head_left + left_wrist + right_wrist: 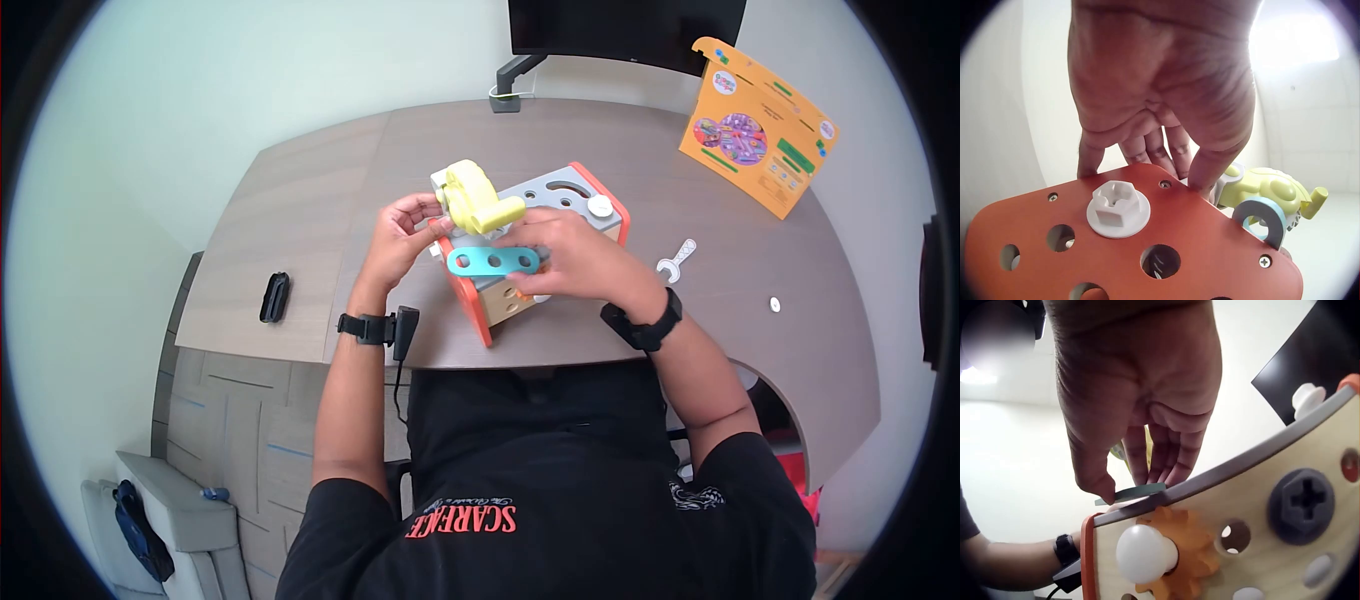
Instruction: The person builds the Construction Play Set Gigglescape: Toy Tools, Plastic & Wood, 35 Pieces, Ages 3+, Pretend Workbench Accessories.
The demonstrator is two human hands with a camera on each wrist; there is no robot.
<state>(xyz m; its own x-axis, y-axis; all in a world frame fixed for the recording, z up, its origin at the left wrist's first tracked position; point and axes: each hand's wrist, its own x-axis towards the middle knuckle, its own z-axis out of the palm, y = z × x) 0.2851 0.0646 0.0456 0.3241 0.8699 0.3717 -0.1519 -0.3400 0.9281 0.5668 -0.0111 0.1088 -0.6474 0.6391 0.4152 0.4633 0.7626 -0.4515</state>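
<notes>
A toy workbench with a grey top and orange-red end panels stands before me. Over its left end is a yellow toy circular saw, its toothed blade partly showing in the left wrist view. My left hand reaches over the panel's upper edge and holds the saw's rear between thumb and fingers; the fingertips are partly hidden. A teal strip with holes lies along the bench top's near edge. My right hand pinches the strip's right end, thumb on the near side, fingers beyond.
An orange gear with a white peg and a dark cross-slotted bolt sit on the bench's front. Right of it lie a toy wrench and a small white piece. A black case lies left; an orange box stands behind.
</notes>
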